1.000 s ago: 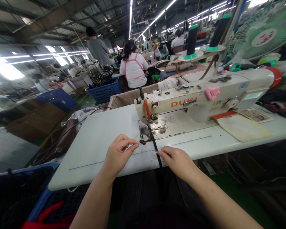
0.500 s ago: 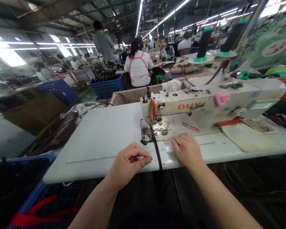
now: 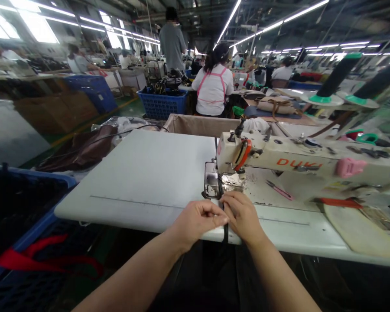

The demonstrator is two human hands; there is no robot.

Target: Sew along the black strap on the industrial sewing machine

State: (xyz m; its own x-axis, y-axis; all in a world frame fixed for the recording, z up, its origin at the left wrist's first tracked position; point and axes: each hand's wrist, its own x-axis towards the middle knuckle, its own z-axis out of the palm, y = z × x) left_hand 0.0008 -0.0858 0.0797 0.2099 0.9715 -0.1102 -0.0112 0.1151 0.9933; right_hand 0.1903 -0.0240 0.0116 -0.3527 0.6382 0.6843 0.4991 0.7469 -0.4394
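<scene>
A narrow black strap (image 3: 225, 234) runs from under the presser foot of the sewing machine (image 3: 266, 160) down over the front edge of the white table. My left hand (image 3: 203, 221) is pinched closed, its fingertips over the strap; whatever sits between them is too small to make out. Just below the needle area, my right hand (image 3: 243, 216) has its curled fingers on the strap, close to the left fingertips. Pink-handled thread snips (image 3: 279, 190) lie on the machine bed, right of the needle.
The white tabletop (image 3: 143, 169) stretches left, with a ruler line along its front. A yellowish cloth (image 3: 360, 229) lies at the right. Blue crates (image 3: 35, 229) stand at lower left, one with a red strap (image 3: 45, 264). Co-workers (image 3: 212, 89) are beyond the table.
My right hand has moved left onto the strap, and my left hand has come up to it. The view has turned left, so the machine appears further right.
</scene>
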